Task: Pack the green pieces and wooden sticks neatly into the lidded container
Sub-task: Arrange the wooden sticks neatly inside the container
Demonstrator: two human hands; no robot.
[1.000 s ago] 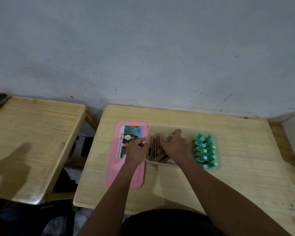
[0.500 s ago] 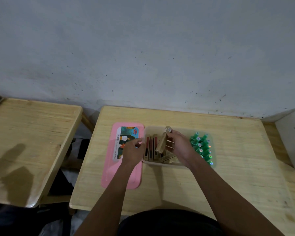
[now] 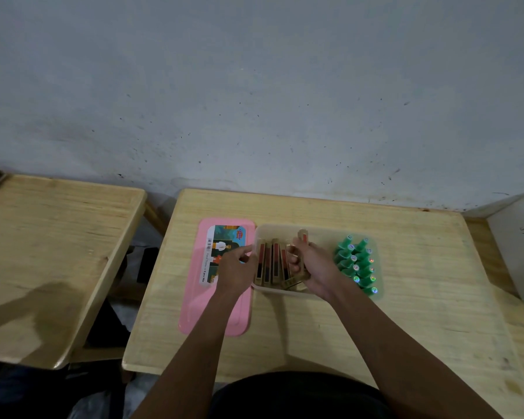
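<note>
Wooden surface [image 3: 406, 313]: container [image 3: 324, 234]; right hand [image 3: 315, 267] pinching wooden stick [image 3: 302, 235], lifted since one second ago; left hand [image 3: 236, 269] still gripping container rim. Inside at right, green pieces [image 3: 356, 264]; pink lid [image 3: 200, 297] alongside left.

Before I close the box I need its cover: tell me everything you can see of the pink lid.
The pink lid is a rounded rectangle, plastic by its look, with a shallow groove inside its edge. It lies flat on the wooden table, off the container, beside its left wall, long side pointing away from the person. A printed label with a barcode and drawn figures sits on its far half. The left hand is above its right edge; contact cannot be told.
</note>
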